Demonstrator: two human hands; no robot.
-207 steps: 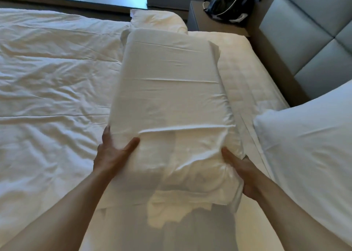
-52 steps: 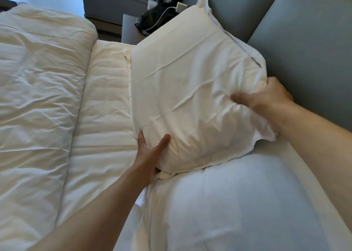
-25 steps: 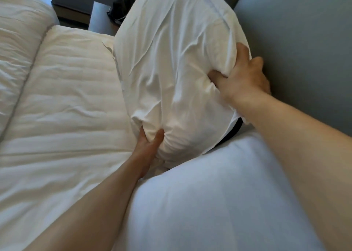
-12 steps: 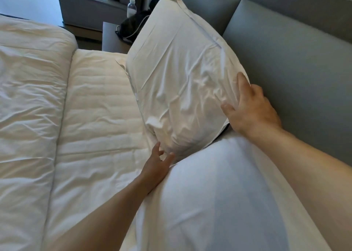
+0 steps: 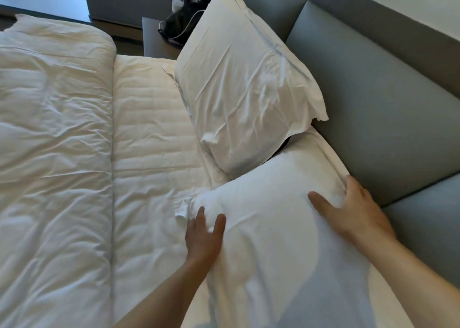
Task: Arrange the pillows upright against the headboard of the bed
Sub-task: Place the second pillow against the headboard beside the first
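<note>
Nearest the camera, both bare forearms reached onto the near pillow (image 5: 281,240), which lay against the grey headboard (image 5: 388,108) at the lower right. Left hand (image 5: 202,237) rested on its left edge, fingers straight and slightly apart, pressing the fabric, gripping nothing. Right hand (image 5: 348,213) sat at the pillow's headboard-side edge, thumb laid on top, fingers curled over the seam and holding it.

Beyond, the far pillow (image 5: 246,84) stood tilted, leaning on the headboard, its lower end touching the near pillow; neither hand was on it. To the left lay the quilted mattress pad (image 5: 149,128), then the folded-back duvet (image 5: 52,138).

Farthest off, a nightstand (image 5: 151,36) carried a black bag (image 5: 184,25) with a white cable, and a water bottle (image 5: 178,0) stood behind.
</note>
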